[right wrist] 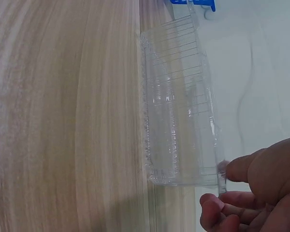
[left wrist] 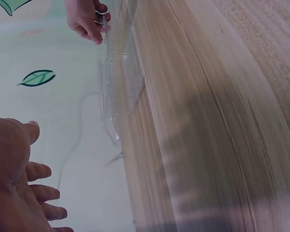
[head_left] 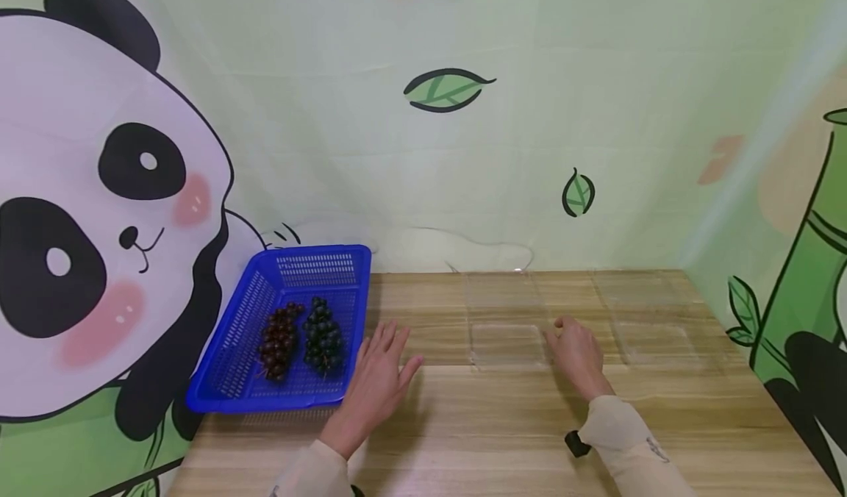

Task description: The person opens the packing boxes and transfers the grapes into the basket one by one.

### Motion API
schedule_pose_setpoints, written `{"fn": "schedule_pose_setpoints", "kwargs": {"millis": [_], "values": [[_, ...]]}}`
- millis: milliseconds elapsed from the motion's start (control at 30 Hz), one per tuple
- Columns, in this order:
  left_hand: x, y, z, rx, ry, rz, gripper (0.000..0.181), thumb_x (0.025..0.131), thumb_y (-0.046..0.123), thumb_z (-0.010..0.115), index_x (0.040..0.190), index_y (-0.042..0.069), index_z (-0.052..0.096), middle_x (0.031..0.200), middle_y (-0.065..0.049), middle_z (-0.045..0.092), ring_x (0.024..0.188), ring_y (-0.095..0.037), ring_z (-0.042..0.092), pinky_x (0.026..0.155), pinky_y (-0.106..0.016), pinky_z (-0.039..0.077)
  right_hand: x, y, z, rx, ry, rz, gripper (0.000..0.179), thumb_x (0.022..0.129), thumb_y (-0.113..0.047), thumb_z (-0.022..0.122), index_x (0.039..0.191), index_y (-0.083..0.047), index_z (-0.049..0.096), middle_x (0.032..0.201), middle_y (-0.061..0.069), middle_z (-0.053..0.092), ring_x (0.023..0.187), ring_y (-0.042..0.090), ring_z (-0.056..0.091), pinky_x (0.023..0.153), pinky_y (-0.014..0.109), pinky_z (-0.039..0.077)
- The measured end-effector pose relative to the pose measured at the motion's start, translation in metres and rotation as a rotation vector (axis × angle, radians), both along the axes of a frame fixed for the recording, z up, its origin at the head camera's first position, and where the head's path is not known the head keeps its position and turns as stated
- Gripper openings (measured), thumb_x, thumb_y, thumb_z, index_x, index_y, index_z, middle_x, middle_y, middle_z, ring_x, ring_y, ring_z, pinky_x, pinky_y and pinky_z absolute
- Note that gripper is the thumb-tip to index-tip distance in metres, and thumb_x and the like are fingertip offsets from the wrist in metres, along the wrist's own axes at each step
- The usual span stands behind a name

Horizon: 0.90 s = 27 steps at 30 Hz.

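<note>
My right hand (head_left: 577, 351) pinches the near right rim of a clear plastic box (head_left: 506, 346) with a hinged lid lying back toward the wall. In the right wrist view the thumb and fingers grip the edge of the ribbed box (right wrist: 183, 121). My left hand (head_left: 377, 383) is spread, its fingers straight, above the table beside the right side of a blue plastic basket (head_left: 278, 407). Inside the basket lie a bunch of dark red grapes (head_left: 278, 342) and a bunch of blackish-green grapes (head_left: 323, 339). The left hand holds nothing.
Another clear box (head_left: 655, 342) stands on the wooden table (head_left: 476, 431), right of my right hand. A cloth backdrop (head_left: 331, 151) printed with pandas and leaves rises behind the table's far edge.
</note>
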State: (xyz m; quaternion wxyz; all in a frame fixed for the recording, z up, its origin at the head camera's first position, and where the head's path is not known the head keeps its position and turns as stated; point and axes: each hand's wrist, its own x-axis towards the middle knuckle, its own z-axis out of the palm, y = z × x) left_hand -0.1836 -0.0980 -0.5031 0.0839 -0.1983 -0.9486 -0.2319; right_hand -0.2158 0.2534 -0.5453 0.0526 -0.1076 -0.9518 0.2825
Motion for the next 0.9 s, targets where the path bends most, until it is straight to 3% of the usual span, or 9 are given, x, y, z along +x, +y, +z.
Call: {"fn": "schedule_pose_setpoints", "kwargs": {"millis": [133, 433, 733, 900], "values": [[-0.003, 0.002, 0.001, 0.006, 0.002, 0.001, 0.058, 0.106, 0.037, 0.059, 0.149, 0.0, 0.05, 0.158, -0.026, 0.039, 0.149, -0.046, 0.03, 0.117, -0.065, 0.025, 0.001, 0.001, 0.001, -0.014, 0.013, 0.015, 0.046, 0.103, -0.029, 0.064, 0.127, 0.01, 0.062, 0.107, 0.026, 0.071, 0.094, 0.04, 0.069, 0.075, 0.053, 0.055], [-0.012, 0.005, 0.007, -0.01, -0.037, 0.001, 0.062, 0.106, 0.039, 0.058, 0.153, 0.001, 0.045, 0.163, -0.024, 0.032, 0.152, -0.044, 0.023, 0.119, -0.064, 0.021, -0.002, 0.011, 0.004, -0.005, 0.043, 0.143, 0.064, 0.106, -0.036, 0.058, 0.139, 0.018, 0.048, 0.137, 0.043, 0.05, 0.128, 0.059, 0.046, 0.107, 0.065, 0.038], [-0.019, 0.007, 0.009, -0.048, -0.057, 0.01, 0.068, 0.106, 0.047, 0.053, 0.157, 0.003, 0.041, 0.166, -0.021, 0.027, 0.154, -0.042, 0.018, 0.12, -0.063, 0.019, -0.002, 0.023, 0.007, 0.032, 0.002, 0.228, 0.08, 0.109, -0.05, 0.044, 0.151, 0.017, 0.031, 0.157, 0.042, 0.024, 0.146, 0.057, 0.022, 0.117, 0.067, 0.021], [-0.024, 0.008, 0.008, -0.055, -0.041, 0.008, 0.071, 0.106, 0.049, 0.054, 0.158, 0.004, 0.038, 0.166, -0.022, 0.026, 0.154, -0.043, 0.019, 0.12, -0.063, 0.02, -0.002, 0.027, 0.009, 0.083, 0.015, 0.251, 0.084, 0.108, -0.056, 0.039, 0.154, 0.013, 0.029, 0.161, 0.038, 0.019, 0.149, 0.056, 0.013, 0.115, 0.073, 0.017]]}}
